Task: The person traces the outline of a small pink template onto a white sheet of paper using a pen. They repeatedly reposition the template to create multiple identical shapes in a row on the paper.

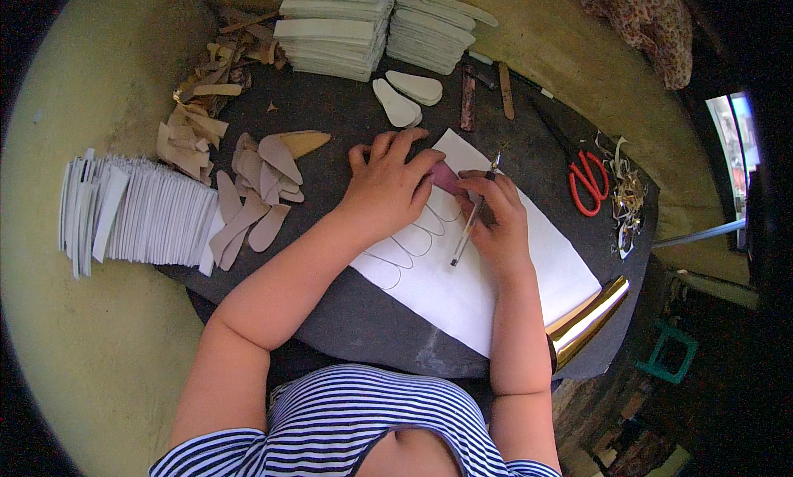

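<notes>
A white sheet [504, 287] lies slantwise on the dark tabletop, with several rounded, sole-like outlines drawn in a row along its left side. Across its upper part is a small purple strip-like piece [446, 178], its ends partly hidden by my fingers. My left hand [384, 184] is closed on the strip's left end, its other fingers bent down to the table. In my right hand [498, 217] a clear pen [464, 239] is held slanting between the fingers, its lower end over the paper. The right fingertips also touch the strip's right end.
White sole-shaped pieces [330, 43] stand in tall stacks at the back; more white pieces [153, 213] line the left. Beige cut-outs [268, 167] and scraps [194, 130] lie nearby. Red-handled scissors [588, 184], gold trimmings [628, 200] and a gold roll [588, 320] are on the right.
</notes>
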